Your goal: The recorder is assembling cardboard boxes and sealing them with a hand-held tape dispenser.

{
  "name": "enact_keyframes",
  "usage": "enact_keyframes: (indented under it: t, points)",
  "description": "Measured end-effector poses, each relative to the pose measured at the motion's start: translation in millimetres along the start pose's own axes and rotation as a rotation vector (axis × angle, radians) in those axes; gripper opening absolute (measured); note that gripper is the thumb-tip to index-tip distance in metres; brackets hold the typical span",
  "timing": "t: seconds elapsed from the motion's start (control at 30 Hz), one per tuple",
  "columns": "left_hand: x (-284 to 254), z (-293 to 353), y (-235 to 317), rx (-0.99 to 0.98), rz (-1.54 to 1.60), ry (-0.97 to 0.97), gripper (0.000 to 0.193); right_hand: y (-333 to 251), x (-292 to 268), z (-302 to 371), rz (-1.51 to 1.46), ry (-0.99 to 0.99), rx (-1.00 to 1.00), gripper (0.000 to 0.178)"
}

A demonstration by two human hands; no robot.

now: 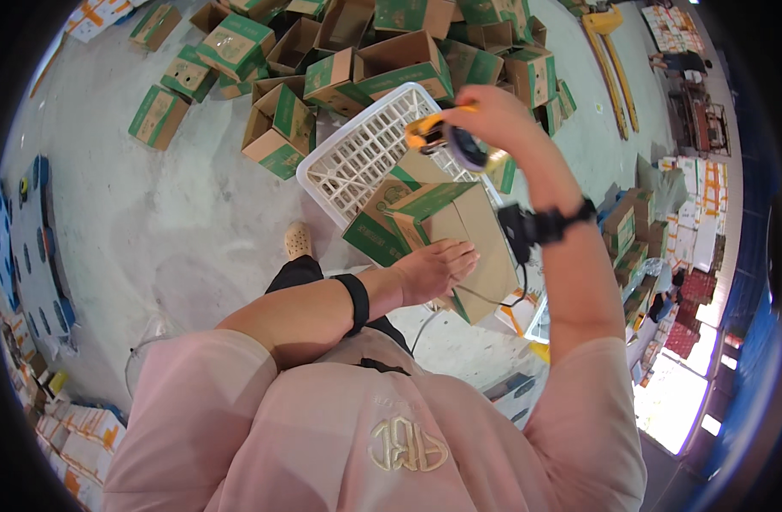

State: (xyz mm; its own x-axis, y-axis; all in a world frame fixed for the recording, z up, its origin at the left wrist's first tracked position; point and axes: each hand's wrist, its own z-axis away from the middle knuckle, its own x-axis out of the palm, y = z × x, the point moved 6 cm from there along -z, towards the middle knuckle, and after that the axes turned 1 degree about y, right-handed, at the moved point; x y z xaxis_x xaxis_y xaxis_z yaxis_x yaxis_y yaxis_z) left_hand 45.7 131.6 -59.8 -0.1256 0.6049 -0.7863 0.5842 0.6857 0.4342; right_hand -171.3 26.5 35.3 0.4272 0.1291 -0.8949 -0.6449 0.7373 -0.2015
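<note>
My left hand (435, 270) lies flat with its fingers stretched out on a green and brown cardboard box (478, 224). The box rests on an upturned-looking white plastic lattice crate (344, 175); one green flap stands out to its left. Above the box's far end, my right hand (492, 118) is closed round a yellow tape dispenser (423, 133) with a dark-edged roll, slightly blurred. The dispenser's lower part overlaps the crate and box in view, so I cannot tell whether it touches either.
Several open and folded cardboard boxes (399, 64) are heaped beyond the crate. A yellow pallet jack (609, 51) stands at the far right. Stacked white cartons (694, 213) line the right side. Blue pallets (45, 256) lie at the left on the grey floor (169, 247).
</note>
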Motion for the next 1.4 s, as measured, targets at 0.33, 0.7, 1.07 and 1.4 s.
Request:
enact_keyframes:
  t: [0.33,0.7,1.07,1.4]
  points:
    - [-2,5,5,-0.048,0.024,0.082,0.063,-36,4,47,0.198,-0.389,-0.09,0.039]
    - [-25,11,1,-0.051,0.031,0.14,0.039,95,71,353,0.008,0.234,0.009,0.052]
    - [-30,-16,-8,-0.154,0.021,-0.179,0.043,155,220,306,-0.038,0.049,0.232,0.045]
    - [-41,15,7,-0.256,0.075,-0.482,0.07,203,12,187,0.156,0.111,0.411,0.044]
